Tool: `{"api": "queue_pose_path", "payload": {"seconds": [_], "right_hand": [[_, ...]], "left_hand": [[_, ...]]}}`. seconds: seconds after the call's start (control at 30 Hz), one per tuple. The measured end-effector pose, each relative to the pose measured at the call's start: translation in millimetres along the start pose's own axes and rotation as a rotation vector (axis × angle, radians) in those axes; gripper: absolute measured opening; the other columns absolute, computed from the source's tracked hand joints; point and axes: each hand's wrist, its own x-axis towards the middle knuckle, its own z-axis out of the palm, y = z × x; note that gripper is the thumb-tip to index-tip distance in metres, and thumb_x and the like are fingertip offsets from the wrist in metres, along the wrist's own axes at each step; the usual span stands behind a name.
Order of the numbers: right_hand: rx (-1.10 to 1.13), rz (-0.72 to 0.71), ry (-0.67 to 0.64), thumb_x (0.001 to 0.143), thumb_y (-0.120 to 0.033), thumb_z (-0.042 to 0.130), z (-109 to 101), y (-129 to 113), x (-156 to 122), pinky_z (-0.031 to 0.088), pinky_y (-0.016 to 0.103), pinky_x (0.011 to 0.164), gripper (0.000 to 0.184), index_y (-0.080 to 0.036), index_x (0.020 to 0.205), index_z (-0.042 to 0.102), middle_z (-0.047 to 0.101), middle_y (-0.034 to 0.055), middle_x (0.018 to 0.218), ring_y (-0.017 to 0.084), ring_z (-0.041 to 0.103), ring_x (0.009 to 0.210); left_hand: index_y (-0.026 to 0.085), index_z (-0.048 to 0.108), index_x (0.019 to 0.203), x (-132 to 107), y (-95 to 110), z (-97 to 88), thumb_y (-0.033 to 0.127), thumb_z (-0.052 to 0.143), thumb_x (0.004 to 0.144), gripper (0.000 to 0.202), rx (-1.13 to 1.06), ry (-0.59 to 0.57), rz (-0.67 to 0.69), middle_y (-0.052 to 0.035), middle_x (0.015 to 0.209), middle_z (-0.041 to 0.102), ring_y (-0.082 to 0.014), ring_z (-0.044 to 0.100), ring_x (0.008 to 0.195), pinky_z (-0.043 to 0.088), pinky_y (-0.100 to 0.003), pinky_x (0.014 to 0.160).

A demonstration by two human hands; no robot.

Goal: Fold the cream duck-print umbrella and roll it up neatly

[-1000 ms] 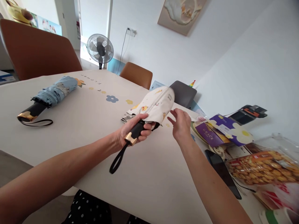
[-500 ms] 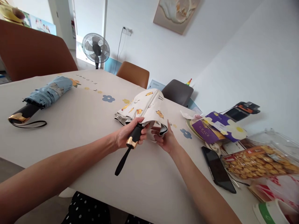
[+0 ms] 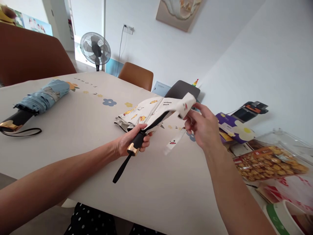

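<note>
Since half a second ago the right hand [image 3: 204, 125] has risen from under the canopy and now pinches a fold of the cream, duck-printed folding umbrella [image 3: 149, 114], drawing it out to the right; its closing strap [image 3: 174, 143] dangles. The left hand [image 3: 130, 142] is clenched on the black handle above the worktop [image 3: 80, 130]. The folds look half-gathered; wrapping them calls for turning the handle. A blue folded umbrella [image 3: 36, 102] lies far left, a snack bag [image 3: 266, 163] right, neither in the way.

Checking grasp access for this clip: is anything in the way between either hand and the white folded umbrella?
Nothing visible is. The left hand is closed around the black handle of the white umbrella, and the right hand pinches an edge of its canopy, with the closure strap hanging free below. The blue umbrella lies apart on the table.
</note>
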Motion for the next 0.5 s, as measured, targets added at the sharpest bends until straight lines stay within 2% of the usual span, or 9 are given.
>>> {"api": "queue_pose_path", "payload": {"seconds": [0.1,0.17,0.27,0.3,0.37,0.43,0.5], "right_hand": [[-0.201,-0.064,0.168,0.065,-0.026,0.068,-17.6,33.8,1.5,0.049,0.025,0.051,0.05,-0.026,0.112,0.053,0.062,0.0027,0.095,0.015,0.06,0.071],[-0.281,-0.128,0.258,0.065,-0.024,0.068,-26.7,46.6,-4.8,0.052,0.028,0.06,0.046,-0.024,0.109,0.054,0.059,0.0047,0.104,0.017,0.06,0.084],[-0.3,-0.196,0.387,0.07,-0.027,0.064,-28.6,46.3,-27.7,0.05,0.026,0.053,0.02,-0.019,0.088,0.059,0.061,0.0025,0.082,0.015,0.06,0.07],[-0.28,-0.184,0.357,0.074,-0.029,0.061,-25.3,43.3,-37.7,0.048,0.026,0.05,0.014,-0.019,0.083,0.059,0.06,0.0008,0.073,0.014,0.058,0.062],[-0.215,-0.103,0.154,0.078,-0.033,0.057,-13.1,38.2,-58.3,0.049,0.027,0.051,0.016,-0.019,0.074,0.061,0.059,0.0008,0.065,0.014,0.057,0.055],[-0.154,0.043,-0.128,0.08,-0.035,0.056,4.4,37.7,-75.9,0.052,0.032,0.061,0.021,-0.018,0.071,0.065,0.063,0.0041,0.069,0.016,0.061,0.061],[-0.035,0.191,-0.319,0.081,-0.037,0.056,23.7,41.5,-87.5,0.053,0.036,0.068,0.022,-0.018,0.078,0.067,0.065,0.0062,0.075,0.02,0.063,0.07]], "left_hand": [[0.015,0.05,0.077,-0.7,0.5,2.1,0.044,0.048,0.08,0.029,-0.004,0.017,0.009,0.0048,0.057,0.036,-0.0061,0.037,0.044,0.031,-0.017,0.037],[0.016,0.049,0.076,-1.6,0.5,3.9,0.044,0.047,0.08,0.029,0.003,0.021,0.01,0.005,0.057,0.036,-0.0059,0.037,0.044,0.031,-0.017,0.037],[0.016,0.048,0.074,-3.0,-0.2,6.7,0.044,0.048,0.08,0.029,0.009,0.043,0.026,0.0049,0.058,0.036,-0.0058,0.038,0.045,0.032,-0.017,0.038],[0.016,0.048,0.073,-3.3,-0.5,7.7,0.044,0.048,0.08,0.029,0.009,0.056,0.031,0.0048,0.058,0.037,-0.0058,0.038,0.045,0.033,-0.017,0.039],[0.016,0.048,0.073,-4.0,-1.2,9.9,0.044,0.049,0.08,0.028,0.013,0.086,0.037,0.0047,0.059,0.038,-0.0058,0.039,0.046,0.035,-0.017,0.04],[0.016,0.049,0.072,-4.4,-2.0,12.5,0.044,0.05,0.079,0.028,0.028,0.116,0.034,0.0045,0.059,0.04,-0.0059,0.04,0.046,0.036,-0.018,0.041],[0.016,0.049,0.068,-4.7,-3.5,15.2,0.045,0.051,0.078,0.03,0.074,0.15,0.031,0.0039,0.057,0.042,-0.0063,0.041,0.045,0.036,-0.018,0.041]]}}
